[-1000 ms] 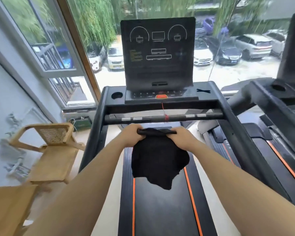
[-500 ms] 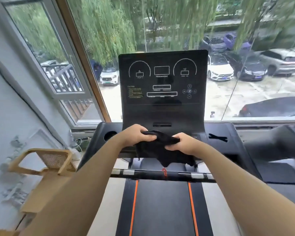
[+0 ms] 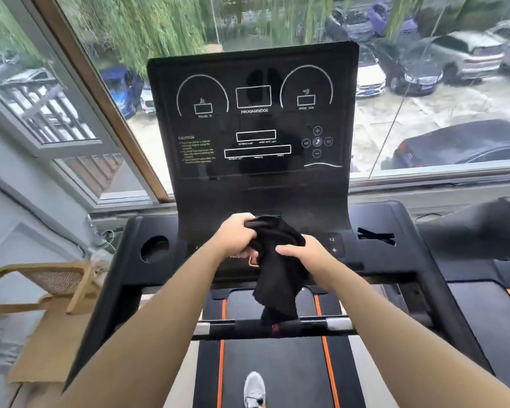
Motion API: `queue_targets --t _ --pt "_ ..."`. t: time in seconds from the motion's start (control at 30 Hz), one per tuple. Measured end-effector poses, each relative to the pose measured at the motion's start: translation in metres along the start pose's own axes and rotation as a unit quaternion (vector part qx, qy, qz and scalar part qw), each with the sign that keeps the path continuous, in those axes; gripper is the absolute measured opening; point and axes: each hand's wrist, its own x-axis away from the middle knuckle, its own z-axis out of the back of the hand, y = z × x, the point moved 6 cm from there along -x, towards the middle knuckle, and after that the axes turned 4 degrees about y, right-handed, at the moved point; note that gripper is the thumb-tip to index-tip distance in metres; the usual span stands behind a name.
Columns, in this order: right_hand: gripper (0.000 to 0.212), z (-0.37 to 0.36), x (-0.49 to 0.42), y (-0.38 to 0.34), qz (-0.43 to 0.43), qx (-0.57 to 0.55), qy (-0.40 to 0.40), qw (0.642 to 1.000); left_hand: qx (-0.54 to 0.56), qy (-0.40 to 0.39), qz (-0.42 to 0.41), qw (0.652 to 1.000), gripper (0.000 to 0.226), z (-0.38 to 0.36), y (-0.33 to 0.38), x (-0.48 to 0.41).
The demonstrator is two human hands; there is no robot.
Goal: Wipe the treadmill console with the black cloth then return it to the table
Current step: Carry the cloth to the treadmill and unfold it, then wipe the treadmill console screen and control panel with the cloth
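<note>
The treadmill console (image 3: 253,125) is a tall black panel with white dial markings, standing straight ahead above a button deck. Both hands hold the black cloth (image 3: 280,269) in front of the deck. My left hand (image 3: 237,235) grips its bunched upper end near the panel's base. My right hand (image 3: 305,254) clasps the cloth lower on the right. The cloth's loose tail hangs down to the crossbar (image 3: 321,323). The middle buttons of the deck are hidden behind my hands and the cloth.
A round cup holder (image 3: 154,248) sits on the deck's left wing. A wooden chair (image 3: 56,290) stands left of the treadmill. A second treadmill (image 3: 483,290) is on the right. Large windows lie behind the console. My grey shoe (image 3: 254,390) rests on the belt.
I have stepped closer, so the console now fills the view. My hands carried the cloth up from over the belt to the button deck and bunched it tighter.
</note>
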Motion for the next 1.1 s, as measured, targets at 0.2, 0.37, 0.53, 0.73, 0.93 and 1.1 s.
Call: queue_targets --t 0.2,0.37,0.53,0.73,0.93,1.1 --pt "0.045 -0.022 -0.030 -0.071 -0.057 -0.223 -0.040 0.972 0.277 0.064 -0.056 0.957 0.049 0.051 0.034 -0.037" --pt "0.051 -0.054 -0.058 -0.086 -0.079 -0.347 -0.045 0.933 0.425 0.025 -0.104 0.899 0.040 0.097 0.049 -0.054" --pt "0.024 -0.068 -0.075 -0.075 0.039 -0.068 0.136 0.988 0.480 -0.158 -0.062 0.861 0.041 0.091 0.073 -0.050" --pt "0.048 -0.053 -0.084 -0.091 0.144 -0.039 0.145 0.978 0.379 -0.164 -0.134 0.901 0.023 0.076 0.087 -0.045" --pt "0.014 0.000 -0.098 -0.103 0.138 -0.025 0.226 0.964 0.137 0.014 -0.226 0.964 0.023 0.114 0.070 -0.082" --pt "0.020 -0.015 -0.120 -0.166 0.248 0.065 0.223 0.940 0.078 0.157 -0.231 0.957 0.035 0.163 0.058 -0.093"
